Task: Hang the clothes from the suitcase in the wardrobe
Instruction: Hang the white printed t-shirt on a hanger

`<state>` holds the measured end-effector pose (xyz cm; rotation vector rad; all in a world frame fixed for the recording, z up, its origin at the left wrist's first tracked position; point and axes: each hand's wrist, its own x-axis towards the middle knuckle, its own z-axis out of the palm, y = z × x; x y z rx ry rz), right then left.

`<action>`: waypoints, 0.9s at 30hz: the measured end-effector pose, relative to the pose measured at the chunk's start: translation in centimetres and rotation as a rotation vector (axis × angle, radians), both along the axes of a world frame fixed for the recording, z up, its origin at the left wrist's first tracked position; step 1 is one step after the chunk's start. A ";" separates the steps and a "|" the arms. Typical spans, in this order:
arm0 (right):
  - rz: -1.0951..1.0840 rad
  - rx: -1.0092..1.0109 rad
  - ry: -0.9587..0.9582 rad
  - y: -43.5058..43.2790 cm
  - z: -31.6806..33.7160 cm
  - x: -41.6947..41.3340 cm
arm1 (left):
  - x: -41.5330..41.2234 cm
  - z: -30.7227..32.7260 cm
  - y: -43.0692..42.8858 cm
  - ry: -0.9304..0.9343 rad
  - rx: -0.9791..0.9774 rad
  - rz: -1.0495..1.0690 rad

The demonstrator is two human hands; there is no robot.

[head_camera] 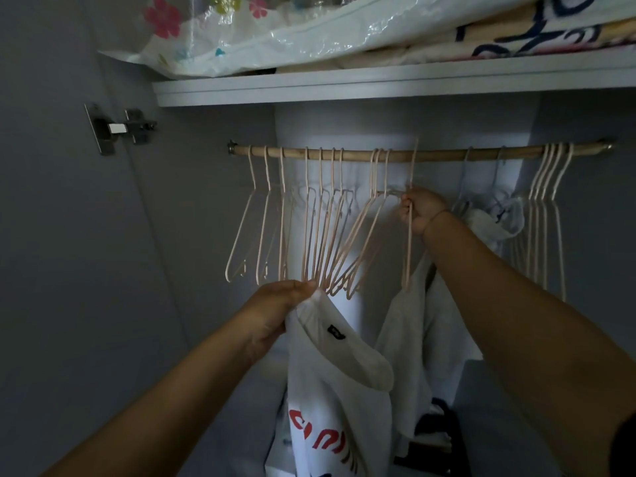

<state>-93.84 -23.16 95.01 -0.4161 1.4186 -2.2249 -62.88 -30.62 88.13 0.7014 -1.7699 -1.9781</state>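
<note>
Inside the wardrobe a wooden rail carries several pale pink hangers, most of them bare. My left hand grips the collar of a white T-shirt with red print, held up just below the hangers' lower ends. My right hand grips the neck of one pink hanger whose hook sits at the rail. A light grey garment hangs under my right arm, beside that hanger.
A shelf above the rail holds a flowered plastic bag and folded fabric. The open door with its hinge stands at the left. More hangers and a white garment hang at the right. Dark items lie below.
</note>
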 end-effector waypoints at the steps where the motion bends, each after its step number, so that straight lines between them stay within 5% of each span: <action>1: -0.011 -0.024 0.003 0.4 0.0 0.3 | -0.1 -0.1 0.1 -0.002 0.002 -0.004; 18: -0.037 -0.033 0.181 7.6 -3.0 9.8 | 1.9 -0.4 2.5 -0.026 0.033 0.006; 22: -0.035 0.032 0.342 10.6 -5.0 14.5 | 2.9 -0.4 2.6 -0.042 0.031 -0.011; 27: -0.371 0.292 0.334 13.1 -7.1 16.8 | 3.8 -0.7 3.5 -0.067 0.008 -0.030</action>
